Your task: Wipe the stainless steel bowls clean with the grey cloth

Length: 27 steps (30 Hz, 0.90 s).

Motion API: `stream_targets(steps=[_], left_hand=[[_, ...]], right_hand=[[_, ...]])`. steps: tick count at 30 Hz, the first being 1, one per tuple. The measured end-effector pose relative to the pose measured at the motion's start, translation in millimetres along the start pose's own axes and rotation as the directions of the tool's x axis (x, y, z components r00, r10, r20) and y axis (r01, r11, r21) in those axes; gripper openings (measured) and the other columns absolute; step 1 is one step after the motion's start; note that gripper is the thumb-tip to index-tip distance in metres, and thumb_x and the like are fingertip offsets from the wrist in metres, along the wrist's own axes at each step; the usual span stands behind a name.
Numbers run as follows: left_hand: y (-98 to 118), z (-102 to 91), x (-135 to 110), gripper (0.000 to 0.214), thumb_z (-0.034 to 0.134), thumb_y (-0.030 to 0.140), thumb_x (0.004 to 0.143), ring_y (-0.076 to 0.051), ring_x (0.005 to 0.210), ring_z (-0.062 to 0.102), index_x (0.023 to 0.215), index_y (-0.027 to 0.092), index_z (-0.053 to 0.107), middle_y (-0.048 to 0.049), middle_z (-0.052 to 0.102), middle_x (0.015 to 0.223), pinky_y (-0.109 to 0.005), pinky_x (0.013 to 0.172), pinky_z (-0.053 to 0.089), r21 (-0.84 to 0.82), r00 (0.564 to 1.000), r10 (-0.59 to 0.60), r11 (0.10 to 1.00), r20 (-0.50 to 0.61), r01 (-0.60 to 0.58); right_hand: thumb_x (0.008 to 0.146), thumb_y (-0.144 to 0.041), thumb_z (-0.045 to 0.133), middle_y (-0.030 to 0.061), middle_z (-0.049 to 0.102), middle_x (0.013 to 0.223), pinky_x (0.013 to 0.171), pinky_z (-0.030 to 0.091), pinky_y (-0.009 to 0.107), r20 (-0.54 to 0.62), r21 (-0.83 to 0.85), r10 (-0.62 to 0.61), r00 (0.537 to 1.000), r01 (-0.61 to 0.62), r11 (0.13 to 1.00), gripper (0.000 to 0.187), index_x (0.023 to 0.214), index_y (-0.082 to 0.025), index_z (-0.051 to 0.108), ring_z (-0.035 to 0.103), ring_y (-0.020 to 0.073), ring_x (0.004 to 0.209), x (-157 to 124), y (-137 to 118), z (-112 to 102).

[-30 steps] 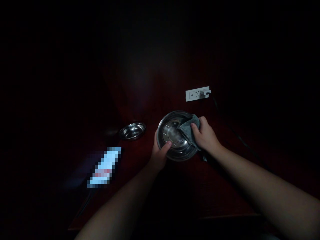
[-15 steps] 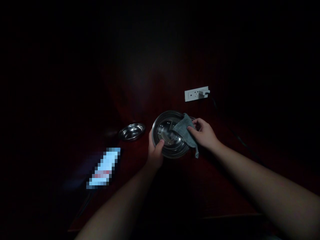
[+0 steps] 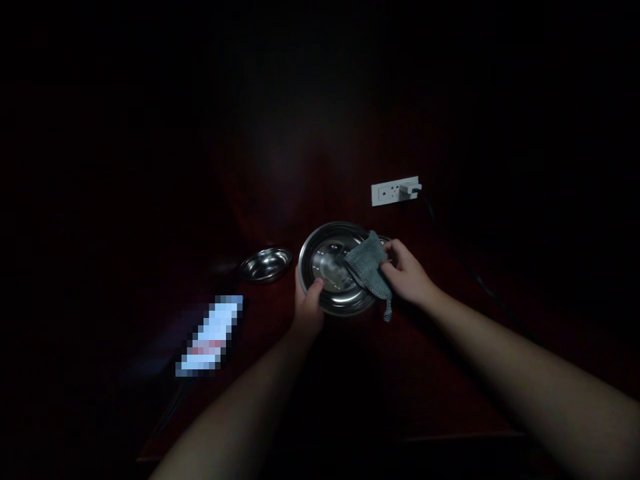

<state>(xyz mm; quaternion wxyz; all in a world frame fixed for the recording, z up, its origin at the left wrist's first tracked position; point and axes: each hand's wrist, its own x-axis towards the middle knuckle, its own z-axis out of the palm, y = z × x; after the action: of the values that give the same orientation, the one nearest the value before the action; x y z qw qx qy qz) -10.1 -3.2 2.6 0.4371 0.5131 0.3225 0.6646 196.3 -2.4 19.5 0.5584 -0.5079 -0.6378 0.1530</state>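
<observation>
A shiny steel bowl [image 3: 331, 257] is held tilted, its inside facing me. My left hand [image 3: 309, 308] grips its lower left rim, thumb inside and fingers behind the wall. A grey-green cloth [image 3: 371, 263] with a checked edge and a hanging loop lies over the bowl's right rim. My right hand [image 3: 407, 270] is closed on the cloth there, thumb on the near side; some of its fingers are hidden. Part of another shiny metal rim [image 3: 385, 239] shows behind the cloth, mostly covered.
A shallow steel dish [image 3: 266, 265] sits on the dark red table [image 3: 360, 400], left of the bowl. Nearer me lies a lit, blurred-out phone-like screen [image 3: 213, 337]. A white socket [image 3: 385, 193] with a plugged-in adapter is at the back; its dark cable [image 3: 483, 283] runs right.
The bowl and my left hand have shifted slightly left. My right thumb has slid a little right along the cloth, whose loop now hangs slightly lower and further left.
</observation>
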Motion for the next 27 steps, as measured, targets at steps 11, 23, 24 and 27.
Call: stream_targets(steps=[11, 23, 24, 27], left_hand=[[-6.2, -0.1, 2.0, 0.05, 0.062, 0.026, 0.071, -0.025, 0.103, 0.062, 0.12, 0.018, 0.055, -0.0059, 0.068, 0.103, -0.036, 0.094, 0.046, -0.121, 0.985, -0.169, 0.979, -0.029, 0.164], [7.7, 6.9, -6.5, 0.054, 0.058, 0.022, 0.068, -0.025, 0.101, 0.061, 0.122, 0.02, 0.053, -0.0049, 0.066, 0.109, -0.037, 0.09, 0.048, -0.059, 0.989, -0.107, 0.992, 0.099, 0.113], [7.5, 6.9, -6.7, 0.053, 0.057, 0.023, 0.07, -0.025, 0.1, 0.061, 0.122, 0.02, 0.053, -0.005, 0.066, 0.109, -0.037, 0.089, 0.049, -0.053, 0.99, -0.104, 0.993, 0.096, 0.109], [4.0, 5.1, -6.4, 0.053, 0.056, 0.025, 0.071, -0.025, 0.099, 0.062, 0.123, 0.02, 0.051, -0.0054, 0.066, 0.108, -0.037, 0.087, 0.05, -0.053, 0.989, -0.114, 0.991, 0.089, 0.119]], right_hand=[[0.074, -0.041, 0.059, -0.0024, 0.058, 0.06, 0.041, 0.044, 0.028, 0.165, 0.126, 0.189, 0.968, -0.211, 0.969, 0.024, 0.083, -0.022, 0.047, 0.053, 0.0145, 0.046, 3.6, 1.8, -1.0], [0.08, -0.047, 0.053, 0.0056, 0.062, 0.081, 0.069, 0.046, 0.035, -0.124, -0.122, 0.089, 0.988, -0.104, 0.987, 0.027, 0.085, -0.021, 0.053, 0.058, 0.0218, 0.074, -3.0, 2.9, 5.6], [0.08, -0.048, 0.051, 0.0056, 0.062, 0.082, 0.07, 0.046, 0.035, -0.112, -0.108, 0.095, 0.989, -0.107, 0.988, 0.028, 0.085, -0.021, 0.052, 0.058, 0.0218, 0.075, -3.5, 2.7, 6.0], [0.083, -0.043, 0.045, 0.0047, 0.061, 0.086, 0.073, 0.046, 0.035, -0.054, -0.007, 0.078, 0.995, -0.079, 0.997, 0.024, 0.088, -0.021, 0.052, 0.057, 0.0207, 0.08, -4.6, 2.7, 6.9]])
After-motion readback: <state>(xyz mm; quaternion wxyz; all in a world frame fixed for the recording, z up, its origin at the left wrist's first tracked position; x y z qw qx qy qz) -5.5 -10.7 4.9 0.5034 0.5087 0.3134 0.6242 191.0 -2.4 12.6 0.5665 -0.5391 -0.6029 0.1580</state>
